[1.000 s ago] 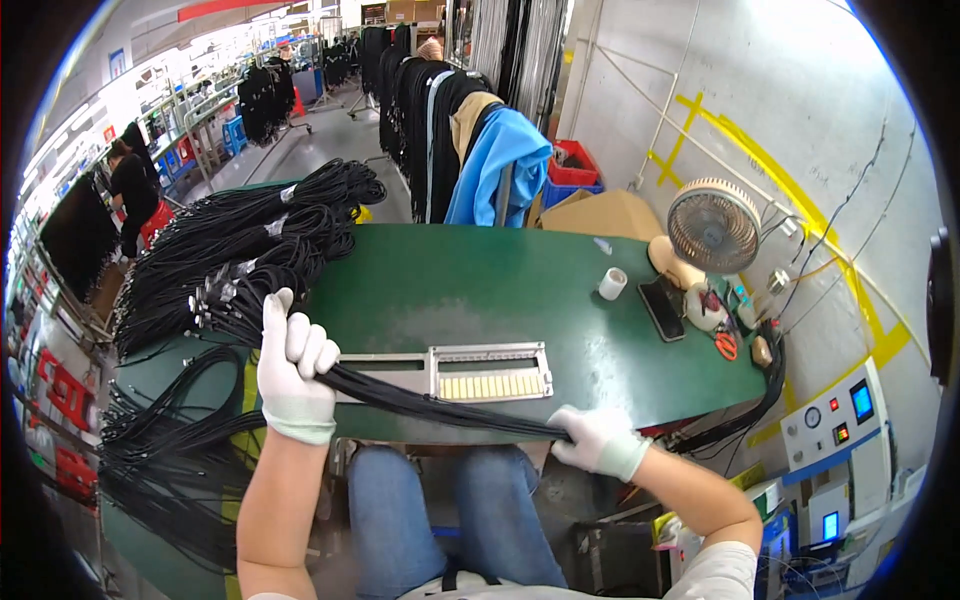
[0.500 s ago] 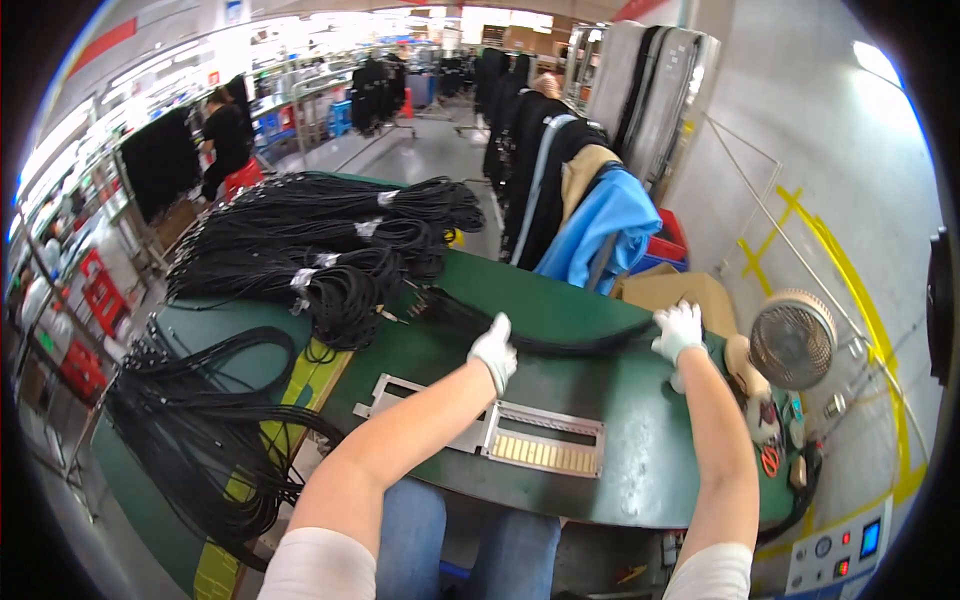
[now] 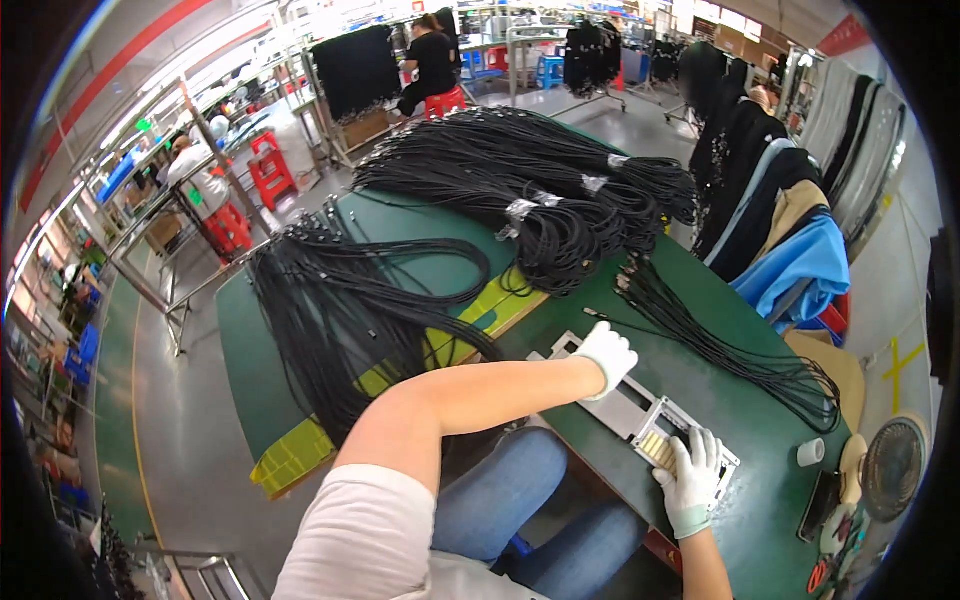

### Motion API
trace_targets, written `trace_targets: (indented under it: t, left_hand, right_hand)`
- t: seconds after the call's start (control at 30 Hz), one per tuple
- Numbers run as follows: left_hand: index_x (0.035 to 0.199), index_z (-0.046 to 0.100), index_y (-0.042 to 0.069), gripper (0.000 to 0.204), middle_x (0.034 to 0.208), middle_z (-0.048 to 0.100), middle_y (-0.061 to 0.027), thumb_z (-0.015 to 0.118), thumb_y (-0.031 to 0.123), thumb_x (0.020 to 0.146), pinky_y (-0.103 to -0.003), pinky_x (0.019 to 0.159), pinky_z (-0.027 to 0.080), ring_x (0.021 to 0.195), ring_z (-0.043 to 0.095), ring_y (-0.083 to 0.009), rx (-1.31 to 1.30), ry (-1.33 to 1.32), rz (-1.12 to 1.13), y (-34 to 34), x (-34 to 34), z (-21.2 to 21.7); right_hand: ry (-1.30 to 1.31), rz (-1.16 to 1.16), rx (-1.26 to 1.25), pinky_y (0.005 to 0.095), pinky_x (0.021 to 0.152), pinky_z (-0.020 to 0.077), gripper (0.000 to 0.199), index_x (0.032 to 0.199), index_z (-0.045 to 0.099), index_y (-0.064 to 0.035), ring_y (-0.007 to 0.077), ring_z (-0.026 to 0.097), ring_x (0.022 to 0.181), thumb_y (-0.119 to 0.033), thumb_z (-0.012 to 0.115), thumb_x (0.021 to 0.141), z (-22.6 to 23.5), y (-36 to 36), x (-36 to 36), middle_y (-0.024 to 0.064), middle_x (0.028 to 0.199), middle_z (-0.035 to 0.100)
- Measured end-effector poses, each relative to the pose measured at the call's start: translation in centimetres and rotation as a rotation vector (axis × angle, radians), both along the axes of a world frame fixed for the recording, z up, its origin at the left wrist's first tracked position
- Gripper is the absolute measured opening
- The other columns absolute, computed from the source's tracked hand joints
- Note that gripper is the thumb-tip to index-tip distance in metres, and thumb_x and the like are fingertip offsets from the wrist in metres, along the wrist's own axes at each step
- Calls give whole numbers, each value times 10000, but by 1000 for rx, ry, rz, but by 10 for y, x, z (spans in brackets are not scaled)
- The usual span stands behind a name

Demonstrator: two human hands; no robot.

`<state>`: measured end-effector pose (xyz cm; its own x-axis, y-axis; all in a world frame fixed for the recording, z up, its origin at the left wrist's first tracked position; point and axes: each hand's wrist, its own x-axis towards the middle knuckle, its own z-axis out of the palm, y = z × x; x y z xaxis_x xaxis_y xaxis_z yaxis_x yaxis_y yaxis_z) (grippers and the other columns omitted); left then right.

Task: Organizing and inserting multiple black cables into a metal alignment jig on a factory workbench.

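Both my hands wear white gloves. My left hand [image 3: 606, 357] rests curled on the left end of a flat grey metal fixture [image 3: 625, 408] on the green table [image 3: 720, 400]. My right hand [image 3: 690, 475] lies with fingers spread on the fixture's right end, over a row of pale yellow slots [image 3: 660, 447]. A loose bunch of thin black cables [image 3: 720, 340] lies on the table just beyond the fixture, apart from both hands. Neither hand holds anything.
Tied bundles of black cables [image 3: 540, 190] pile at the table's far end, more loose cables [image 3: 340, 300] hang over its left side. A white cup [image 3: 809, 452], a phone [image 3: 820, 505] and a small fan [image 3: 893, 470] sit at the right. Garment racks [image 3: 770, 190] and a seated person [image 3: 430, 60] are behind.
Both hands let go of the black cable bunch, which now lies on the table beyond the fixture, and came down onto the metal fixture. The view swung left.
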<state>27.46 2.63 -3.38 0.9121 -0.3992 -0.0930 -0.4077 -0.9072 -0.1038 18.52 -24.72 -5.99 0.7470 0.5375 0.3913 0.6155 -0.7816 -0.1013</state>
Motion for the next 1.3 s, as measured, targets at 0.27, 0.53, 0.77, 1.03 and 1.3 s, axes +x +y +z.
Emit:
trace_targets:
  t: [0.27,0.53,0.77,1.03,1.3]
  left_hand:
    - [948,702,69,192,957,722,-120,654,136,775,-378,812,458,913,691,-267,-87,342,109,-9,-99,35]
    - [1088,621,134,310,1055,594,-60,677,287,824,-401,935,391,1062,555,-242,-435,-29,-105,50,-204,36]
    - [980,673,125,247,933,651,-66,686,293,800,-454,870,406,958,599,-298,-617,-248,161,137,-216,68]
    - [1216,590,95,517,1164,609,-105,615,472,863,-438,1002,344,1153,535,-290,-197,-154,603,199,-89,47]
    - [1128,628,87,315,1152,613,-131,637,178,826,-429,900,402,1121,569,-265,-53,198,643,186,-26,50]
  right_hand:
    - [108,15,44,503,1137,293,552,1280,613,-136,405,419,1304,-182,707,738,-14,-31,29,183,1381,510]
    - [244,134,147,477,1155,277,547,1294,609,-120,405,378,1357,-133,701,755,-22,-30,47,196,1446,461]
    - [270,26,552,426,1137,296,435,1270,590,2,329,438,1336,-259,630,925,-15,-29,33,181,1411,505]
    - [282,-39,590,424,1124,315,388,1254,591,13,323,464,1312,-173,626,916,-11,8,0,186,1386,518]
    - [286,-26,611,427,1099,352,438,1242,597,21,327,482,1292,-271,648,919,-4,0,-14,206,1373,525]
